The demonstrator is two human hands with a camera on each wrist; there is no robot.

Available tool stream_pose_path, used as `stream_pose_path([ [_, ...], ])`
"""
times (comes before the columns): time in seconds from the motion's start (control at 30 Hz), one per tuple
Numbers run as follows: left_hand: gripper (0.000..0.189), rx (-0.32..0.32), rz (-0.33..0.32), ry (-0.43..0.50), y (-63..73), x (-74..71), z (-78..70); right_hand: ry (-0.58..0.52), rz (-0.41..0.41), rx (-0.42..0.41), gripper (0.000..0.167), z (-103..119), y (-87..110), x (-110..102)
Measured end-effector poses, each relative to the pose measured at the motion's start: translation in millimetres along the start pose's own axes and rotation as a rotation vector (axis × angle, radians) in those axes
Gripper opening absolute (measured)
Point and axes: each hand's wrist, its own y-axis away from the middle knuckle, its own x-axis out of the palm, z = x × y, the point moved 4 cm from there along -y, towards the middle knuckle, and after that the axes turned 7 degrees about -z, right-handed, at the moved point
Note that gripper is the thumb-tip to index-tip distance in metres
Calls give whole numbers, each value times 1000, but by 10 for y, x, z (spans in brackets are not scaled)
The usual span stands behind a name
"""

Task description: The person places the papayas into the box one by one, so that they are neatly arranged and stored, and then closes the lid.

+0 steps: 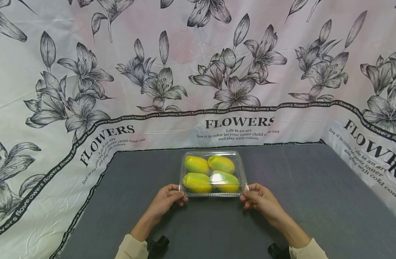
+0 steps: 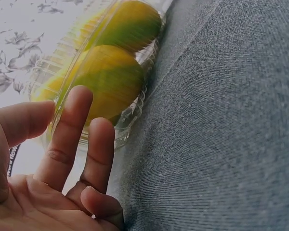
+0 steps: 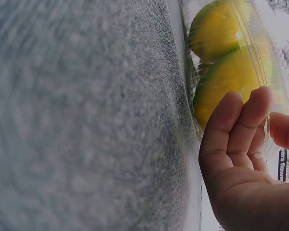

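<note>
A clear plastic clamshell container [image 1: 212,195] with its lid down lies on the table, several yellow-green mango-like fruits [image 1: 197,164] inside it. At its near left corner, my left hand [image 1: 164,201] pinches the rim between thumb and fingers. My right hand [image 1: 264,202] pinches the near right corner the same way. In the left wrist view, the thumb and forefinger of the left hand [image 2: 53,178] meet the container's rim, and the other fingers are bent below it. The right wrist view has the right hand [image 3: 241,163] with the rim between its thumb and fingertips.
A dark grey cloth-like surface [image 1: 136,172] covers the table under the container. Behind it and along both sides hangs a white and pink curtain [image 1: 172,133] printed with flowers and lettering. Black wrist straps [image 1: 159,244] sit by the light sleeves [image 1: 133,248].
</note>
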Motion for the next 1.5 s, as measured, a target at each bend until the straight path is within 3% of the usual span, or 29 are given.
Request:
stream_pose_path([
  [0.53, 26, -26, 5, 50, -1, 18, 9, 2, -164, 7, 36, 23, -13, 59],
  [0.87, 19, -31, -31, 124, 4, 43, 11, 8, -174, 18, 47, 19, -20, 78],
  [1.2, 20, -26, -78, 145, 8, 66, 3, 16, -193, 16, 44, 7, -38, 95],
  [1.5, 10, -17, -101, 211, 3, 108, 43, -24, -210, 4, 39, 1, -47, 126],
])
